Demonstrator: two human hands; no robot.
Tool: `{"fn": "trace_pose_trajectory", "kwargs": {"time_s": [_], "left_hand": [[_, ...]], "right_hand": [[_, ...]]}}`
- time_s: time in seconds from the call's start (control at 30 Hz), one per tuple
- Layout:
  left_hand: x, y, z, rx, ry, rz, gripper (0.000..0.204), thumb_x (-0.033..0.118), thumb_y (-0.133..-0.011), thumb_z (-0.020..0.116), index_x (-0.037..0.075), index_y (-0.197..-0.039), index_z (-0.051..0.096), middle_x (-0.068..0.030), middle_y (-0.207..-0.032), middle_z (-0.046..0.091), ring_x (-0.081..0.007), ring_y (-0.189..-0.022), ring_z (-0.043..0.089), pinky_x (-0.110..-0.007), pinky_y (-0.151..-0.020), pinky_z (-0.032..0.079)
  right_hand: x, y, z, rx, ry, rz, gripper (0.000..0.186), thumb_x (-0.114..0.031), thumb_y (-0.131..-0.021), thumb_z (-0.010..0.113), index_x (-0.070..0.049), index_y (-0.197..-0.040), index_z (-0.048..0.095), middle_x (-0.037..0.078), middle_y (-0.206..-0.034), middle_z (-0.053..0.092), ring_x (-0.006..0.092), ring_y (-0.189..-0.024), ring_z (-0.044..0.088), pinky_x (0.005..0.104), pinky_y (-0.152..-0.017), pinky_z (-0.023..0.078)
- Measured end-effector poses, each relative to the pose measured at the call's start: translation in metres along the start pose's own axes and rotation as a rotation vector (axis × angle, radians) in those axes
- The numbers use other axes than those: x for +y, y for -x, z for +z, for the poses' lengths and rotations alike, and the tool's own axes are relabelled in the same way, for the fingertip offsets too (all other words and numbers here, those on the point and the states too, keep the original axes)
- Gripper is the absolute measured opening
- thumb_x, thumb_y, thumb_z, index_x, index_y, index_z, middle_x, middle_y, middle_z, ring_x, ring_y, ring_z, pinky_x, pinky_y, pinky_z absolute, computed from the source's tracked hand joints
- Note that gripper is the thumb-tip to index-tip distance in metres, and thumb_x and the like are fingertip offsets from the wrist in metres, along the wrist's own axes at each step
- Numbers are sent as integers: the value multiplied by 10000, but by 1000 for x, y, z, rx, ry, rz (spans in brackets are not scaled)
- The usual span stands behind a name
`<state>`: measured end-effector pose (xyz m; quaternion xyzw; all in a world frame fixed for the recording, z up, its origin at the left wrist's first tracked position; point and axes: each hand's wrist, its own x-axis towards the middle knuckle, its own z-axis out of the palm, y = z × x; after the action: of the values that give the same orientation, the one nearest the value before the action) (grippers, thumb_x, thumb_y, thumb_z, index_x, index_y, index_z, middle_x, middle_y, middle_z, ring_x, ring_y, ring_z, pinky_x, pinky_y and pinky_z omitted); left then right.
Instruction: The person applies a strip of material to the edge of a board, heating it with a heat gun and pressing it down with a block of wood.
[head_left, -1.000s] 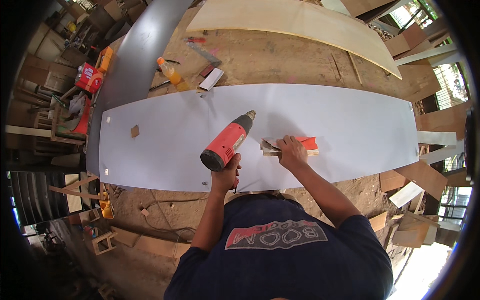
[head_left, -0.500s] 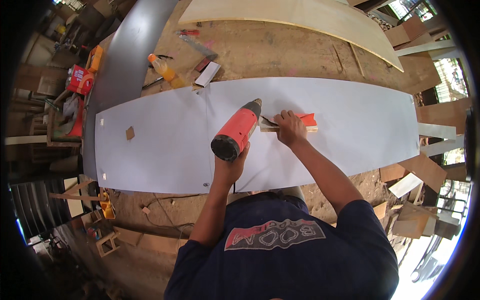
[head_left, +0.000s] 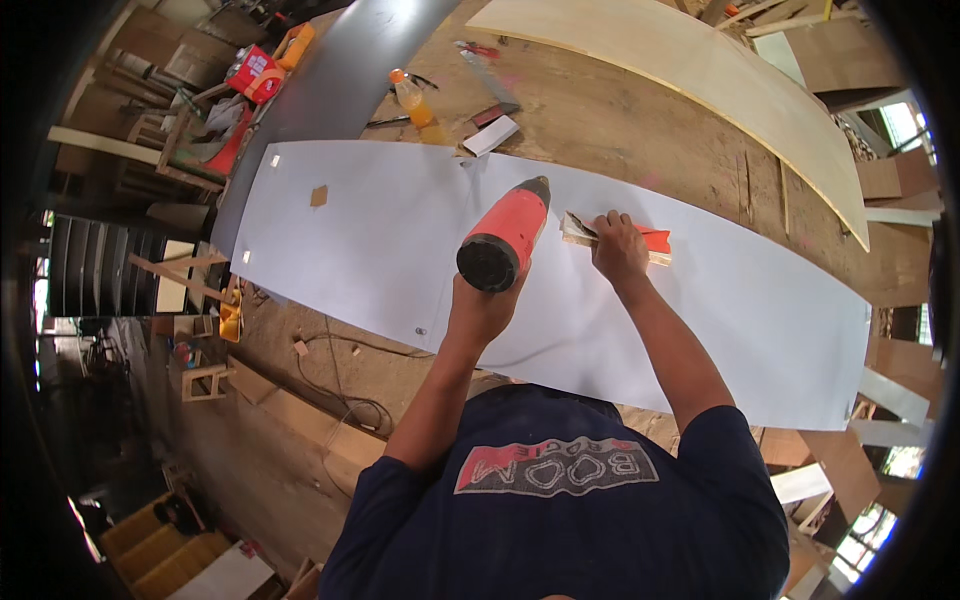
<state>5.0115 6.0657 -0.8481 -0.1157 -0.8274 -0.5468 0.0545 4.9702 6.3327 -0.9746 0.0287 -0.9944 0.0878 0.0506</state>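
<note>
My left hand [head_left: 485, 305] is closed on a red-and-black heat gun [head_left: 505, 230], whose metal nozzle points forward above a long, pale laminate panel [head_left: 770, 330]. To its right, my right hand [head_left: 620, 250] grips a wooden block [head_left: 660, 257] resting on the panel, with orange paper [head_left: 654, 240] and pale sheet material over its top. A small brown square [head_left: 319, 197] lies on the left part of the panel, and small fittings sit near its edges.
Behind the panel are an orange drink bottle [head_left: 411, 100], hand tools [head_left: 478, 70], a pale plywood sheet [head_left: 700, 75] and a dark grey sheet [head_left: 345, 85]. A red container [head_left: 255, 75] stands at the left. Cords [head_left: 330, 375] lie below the panel's near edge; wood offcuts surround it.
The view has turned, tilting the panel. Both hands have moved forward along the panel, the right with the block; the heat gun now points more steeply away from me.
</note>
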Motion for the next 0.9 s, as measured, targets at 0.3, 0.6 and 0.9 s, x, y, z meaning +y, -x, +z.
{"fn": "trace_pose_trajectory", "kwargs": {"time_s": [0.3, 0.6, 0.9], "left_hand": [[32, 22, 8, -74, -156, -88, 201, 120, -904, 765, 9, -1066, 720, -222, -961, 770, -440, -936, 748, -455, -788, 597], [35, 67, -7, -168, -258, -158, 212, 106, -875, 758, 9, -1058, 709, -241, -963, 758, -481, -955, 714, -501, -786, 592], [9, 5, 33, -270, -323, 70, 277, 164, -955, 777, 20, -1185, 718, -196, -1082, 781, -394, -1046, 761, -435, -865, 600]], "right_hand": [[12, 12, -4, 33, -24, -64, 125, -38, -847, 706, -67, -968, 694, 105, -1027, 655, 296, -1025, 656, 411, -871, 588], [26, 110, -25, 8, -130, -147, 323, -2, -756, 773, -69, -1062, 693, 110, -1018, 627, 318, -985, 637, 436, -850, 566], [23, 123, -30, -52, -111, -51, 321, -38, -784, 788, -81, -1094, 715, 83, -1076, 648, 274, -1076, 636, 389, -943, 566]]}}
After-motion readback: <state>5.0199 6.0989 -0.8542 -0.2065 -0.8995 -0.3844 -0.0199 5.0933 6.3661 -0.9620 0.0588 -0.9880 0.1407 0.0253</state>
